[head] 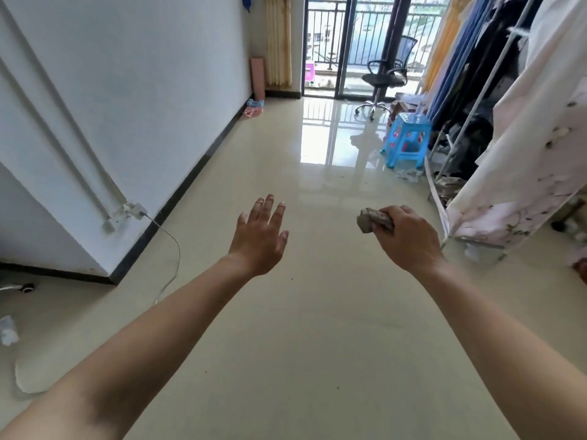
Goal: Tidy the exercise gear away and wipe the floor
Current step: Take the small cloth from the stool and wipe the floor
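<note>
Head view: grips a crumpled grey cloth (373,220) in the right hand (409,239), fingers curled round it, arm stretched forward above the glossy floor (286,328). Holds the left hand (260,236) out alongside, palm down, fingers spread, grasping nothing. Shows a pink mat (257,78) standing upright in the far corner.

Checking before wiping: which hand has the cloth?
The right hand grips the cloth, fingers curled round it. The left hand is spread open and holds nothing.
</note>
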The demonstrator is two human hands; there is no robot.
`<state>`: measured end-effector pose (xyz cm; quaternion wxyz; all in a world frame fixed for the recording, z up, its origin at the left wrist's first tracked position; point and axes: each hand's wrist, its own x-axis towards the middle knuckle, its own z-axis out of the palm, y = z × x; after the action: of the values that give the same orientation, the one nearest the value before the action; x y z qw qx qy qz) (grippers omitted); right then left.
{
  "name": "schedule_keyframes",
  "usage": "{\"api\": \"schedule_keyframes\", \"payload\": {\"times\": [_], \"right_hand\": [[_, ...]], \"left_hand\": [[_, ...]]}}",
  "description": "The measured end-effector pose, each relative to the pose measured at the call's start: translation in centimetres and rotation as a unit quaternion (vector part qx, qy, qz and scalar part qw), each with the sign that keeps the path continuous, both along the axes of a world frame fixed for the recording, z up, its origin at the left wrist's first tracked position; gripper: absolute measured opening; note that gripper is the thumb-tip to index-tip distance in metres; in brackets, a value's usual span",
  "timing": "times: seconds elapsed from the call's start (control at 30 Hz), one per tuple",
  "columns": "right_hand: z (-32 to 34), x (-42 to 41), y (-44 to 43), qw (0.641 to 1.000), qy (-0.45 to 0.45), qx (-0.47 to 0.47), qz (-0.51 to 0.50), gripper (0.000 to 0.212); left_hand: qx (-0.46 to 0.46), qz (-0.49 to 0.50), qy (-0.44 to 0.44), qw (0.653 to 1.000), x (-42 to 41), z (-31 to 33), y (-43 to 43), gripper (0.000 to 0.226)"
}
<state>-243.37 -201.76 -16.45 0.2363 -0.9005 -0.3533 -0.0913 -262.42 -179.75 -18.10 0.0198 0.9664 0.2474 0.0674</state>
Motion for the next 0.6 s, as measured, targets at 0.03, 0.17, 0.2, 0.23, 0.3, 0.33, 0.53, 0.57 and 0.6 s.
{"api": "schedule_keyframes", "payload": {"times": [0.03,0.17,0.2,0.23,0.3,0.33,0.53,0.57,0.6], "right_hand": [[-0.5,2.7,0.5,1.0,-0.002,0.0,-0.012,0.025],[-3.7,14.0,3.5,0.999,0.015,0.012,-0.043,0.023],[-4.4,16.7,4.6,0.999,0.025,0.013,-0.043,0.023],[-5.1,19.9,5.8,0.998,0.034,0.016,-0.041,0.022],[-5.9,26.6,8.7,0.998,0.045,0.014,-0.029,0.022],[-5.9,29.8,10.4,0.999,0.049,0.01,-0.019,0.023],[-3.0,46.1,22.9,0.996,0.054,-0.007,0.073,0.025],[-2.7,48.0,25.2,0.994,0.059,-0.01,0.09,0.025],[-2.5,49.7,27.4,0.992,0.061,-0.016,0.108,0.024]], "left_hand": [[0.003,-0.01,0.009,1.0,3.0,-0.4,0.9,0.063],[0.008,-0.024,0.032,0.999,14.6,-2.7,4.7,0.064],[0.008,-0.023,0.035,0.999,17.4,-3.2,5.6,0.064],[0.007,-0.021,0.04,0.999,20.7,-3.9,6.8,0.063],[0.004,-0.002,0.047,0.999,27.3,-4.6,9.1,0.063],[-0.002,0.011,0.049,0.999,30.3,-4.5,10.3,0.063],[-0.014,0.078,0.028,0.996,44.9,-1.5,18.3,0.063],[-0.012,0.087,0.026,0.996,46.7,-1.1,19.8,0.063],[-0.01,0.097,0.025,0.995,48.2,-1.0,21.3,0.063]]}}
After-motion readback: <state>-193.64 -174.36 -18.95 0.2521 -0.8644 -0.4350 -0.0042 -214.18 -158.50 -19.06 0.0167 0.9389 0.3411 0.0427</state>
